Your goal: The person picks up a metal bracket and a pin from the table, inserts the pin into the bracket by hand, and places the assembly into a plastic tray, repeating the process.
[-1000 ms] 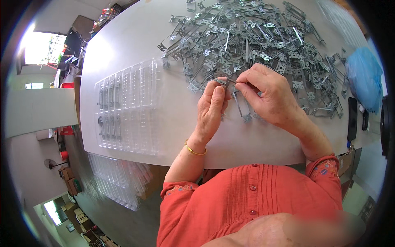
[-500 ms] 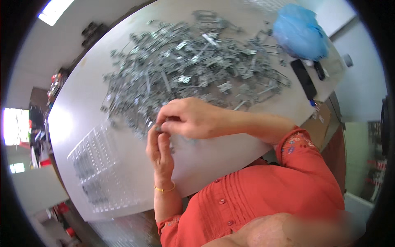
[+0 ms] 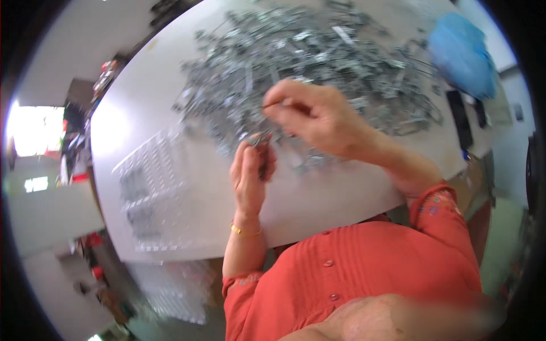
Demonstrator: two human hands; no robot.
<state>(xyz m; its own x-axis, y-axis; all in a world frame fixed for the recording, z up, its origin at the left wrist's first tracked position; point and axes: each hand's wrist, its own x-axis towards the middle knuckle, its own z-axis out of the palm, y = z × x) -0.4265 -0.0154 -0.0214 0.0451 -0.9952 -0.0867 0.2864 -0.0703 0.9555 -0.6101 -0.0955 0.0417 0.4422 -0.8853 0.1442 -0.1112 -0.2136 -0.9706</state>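
Observation:
My left hand (image 3: 248, 177) is closed around small grey metal pieces (image 3: 261, 140), which stick out past the thumb and fingertips. To the right and a little higher, my right hand (image 3: 324, 120) hangs over the near edge of the pile, thumb and forefinger pinched. Motion blur hides what, if anything, is between those fingertips. The two hands are apart. Behind them spreads a large tangled pile of grey metal fittings (image 3: 318, 57), with flat plates and thin wire-like rods, on the white table (image 3: 318, 204).
Left of my left hand lies a clear plastic blister tray (image 3: 153, 193) with rows of pockets, some holding grey parts. A blue plastic bag (image 3: 462, 54) sits at the far right, near a black phone-like object (image 3: 459, 120). More clear trays (image 3: 173, 292) are below the table's left edge.
My hands, together half a second ago, have come apart: the right has lifted away to the right toward the pile. The whole view has shifted, so the table sits further right and higher.

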